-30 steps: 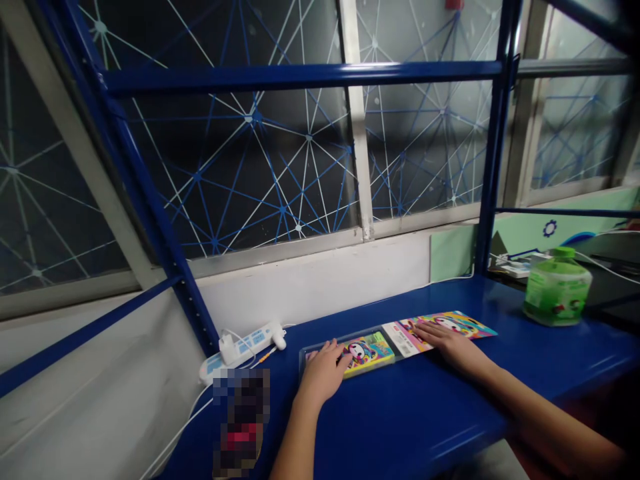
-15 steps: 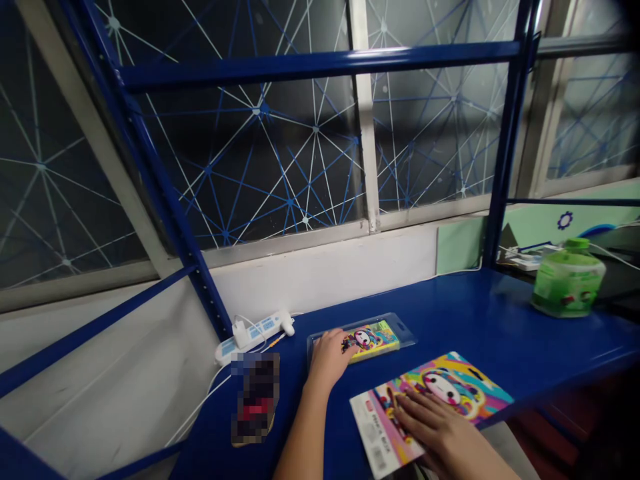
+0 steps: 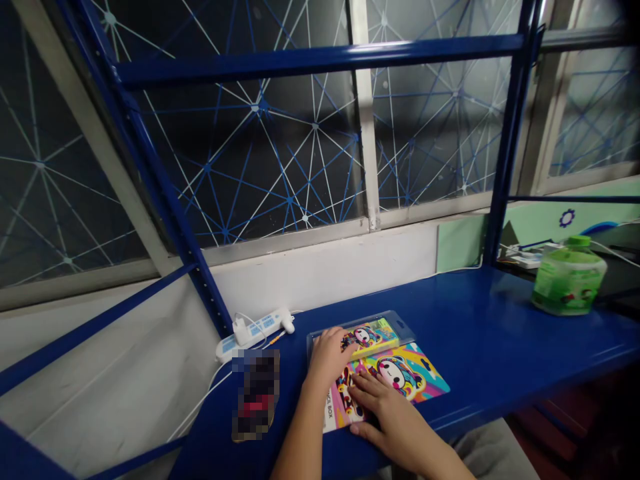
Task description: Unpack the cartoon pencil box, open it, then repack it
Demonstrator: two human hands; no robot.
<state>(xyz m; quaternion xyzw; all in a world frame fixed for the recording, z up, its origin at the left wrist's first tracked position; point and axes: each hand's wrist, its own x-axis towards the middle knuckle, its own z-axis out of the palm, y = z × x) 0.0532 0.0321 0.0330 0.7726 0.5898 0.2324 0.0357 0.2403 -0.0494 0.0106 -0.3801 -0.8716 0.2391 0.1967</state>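
A flat, colourful printed card (image 3: pixel 427 381) with a cartoon character lies on the blue table, its upper edge against or under a clear plastic package. My right hand (image 3: pixel 387 413) rests on the card, fingers apart. Inside the clear package (image 3: pixel 406 328) is a yellow-edged box (image 3: pixel 373 335) with the same cartoon print. My left hand (image 3: pixel 330 357) lies over the package's left end, fingers bent over the box's left part. The card's left end is partly hidden by my left forearm.
A white power strip (image 3: pixel 273 323) with plugs and cables lies at the table's back left. Near it is a pixelated dark object (image 3: pixel 257 397). A green bottle (image 3: pixel 570 277) stands on the right of the blue table (image 3: pixel 480 333). Blue rack posts (image 3: pixel 505 153) rise behind.
My right hand has moved left and slightly up with the card, which now meets the clear package. My left hand and the package have hardly moved.
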